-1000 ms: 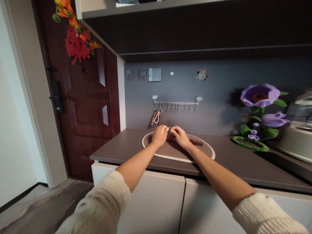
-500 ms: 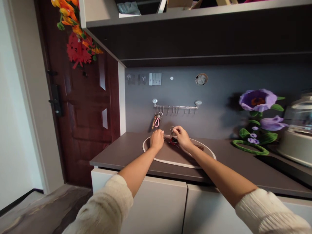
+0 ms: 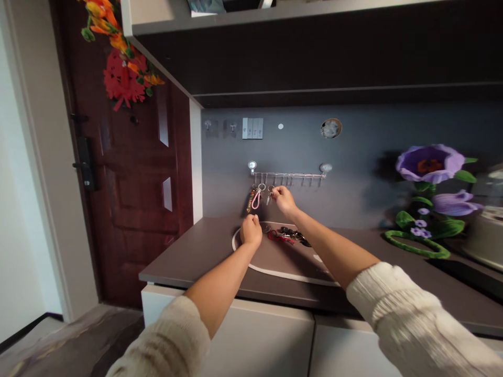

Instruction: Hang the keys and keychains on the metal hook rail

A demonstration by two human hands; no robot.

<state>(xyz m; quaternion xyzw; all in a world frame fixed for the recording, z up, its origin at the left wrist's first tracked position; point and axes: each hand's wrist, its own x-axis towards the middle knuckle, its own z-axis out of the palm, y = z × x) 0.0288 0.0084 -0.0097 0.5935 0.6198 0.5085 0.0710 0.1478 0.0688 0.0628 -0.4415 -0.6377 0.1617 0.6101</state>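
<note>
My right hand (image 3: 283, 200) pinches a key ring (image 3: 270, 191) with keys hanging from it, just under the hook rack (image 3: 288, 176) on the wall. Whether the ring touches a hook I cannot tell. To its left a pink loop keychain (image 3: 256, 200) and a patterned strap keychain (image 3: 250, 201) hang from the rack. My left hand (image 3: 251, 230) is closed low over the left edge of the white-rimmed mat (image 3: 283, 277); what its fingers hold, if anything, is hidden. More keys with red and dark fobs (image 3: 286, 235) lie on the mat, partly behind my right forearm.
An overhead cabinet (image 3: 298, 57) juts out above the counter (image 3: 176, 248). Purple plush flowers (image 3: 430, 162) and a pale appliance (image 3: 487, 225) stand at the right. A dark red door (image 3: 149, 235) is at the left. A switch panel (image 3: 252, 128) sits above the rack.
My right hand has risen from just above the mat to the rack, carrying the key ring up. My left hand stays low near the mat's left edge. The view has shifted slightly.
</note>
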